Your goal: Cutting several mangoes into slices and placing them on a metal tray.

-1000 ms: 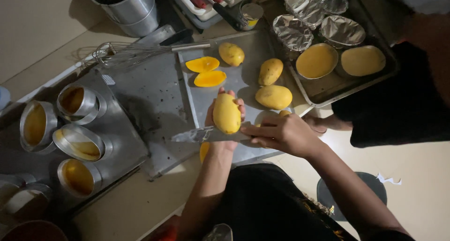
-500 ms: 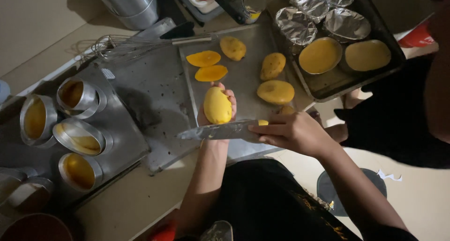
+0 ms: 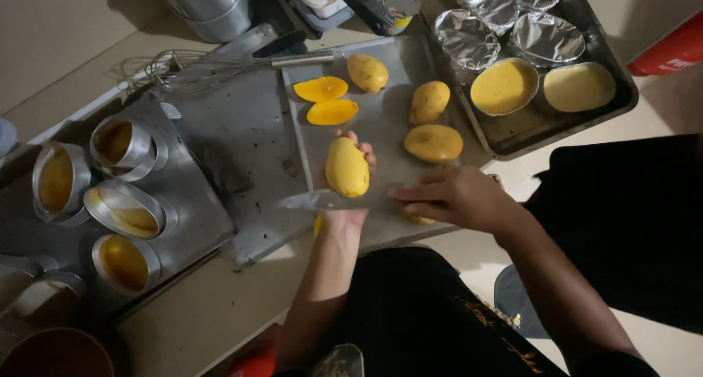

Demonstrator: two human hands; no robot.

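Over the tray (image 3: 381, 128), left hand (image 3: 350, 194) cupping mango (image 3: 346, 167), right hand (image 3: 454, 197) gripping knife (image 3: 322, 200)

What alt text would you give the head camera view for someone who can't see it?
The left hand holds a peeled mango over a metal tray while the right hand presses a knife against it; mango halves lie beyond.

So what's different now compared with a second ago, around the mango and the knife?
Little has changed. The left hand still holds the peeled mango upright over the tray, and the right hand still grips the knife, whose blade has stayed at the fruit's lower end. The two cut halves, the three other mangoes and the filled moulds have not moved.
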